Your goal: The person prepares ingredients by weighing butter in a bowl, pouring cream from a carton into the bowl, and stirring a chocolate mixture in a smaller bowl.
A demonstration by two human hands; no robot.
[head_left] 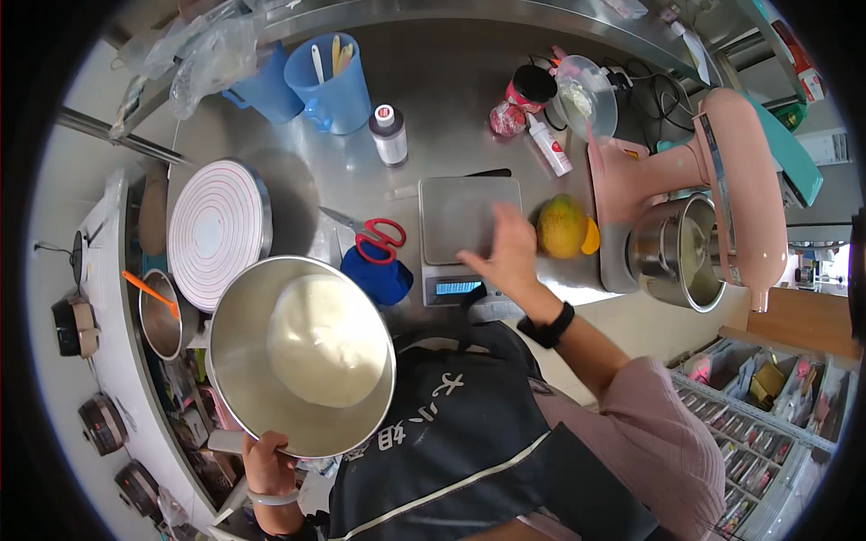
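Observation:
My left hand (268, 466) grips the near edge of a large metal mixing bowl (236, 361), which is tilted. Pale, creamy liquid (329, 338) lies inside the bowl. My right hand (507, 252) is open, its fingers spread and slightly blurred, above a digital kitchen scale (451, 216) with a lit display; nothing is in it. Whether it touches the scale I cannot tell. Red-handled scissors (379, 243) lie between bowl and scale, over a dark blue item (379, 278). A green-yellow mango-like fruit (562, 227) sits just right of the scale.
A pink stand mixer (749, 189) with a steel bowl (663, 257) stands at the right. Farther back are blue jugs (329, 86), a dark bottle (389, 140) and a white squeeze bottle (548, 147). A round turntable (216, 230) and a small bowl (162, 329) are at left.

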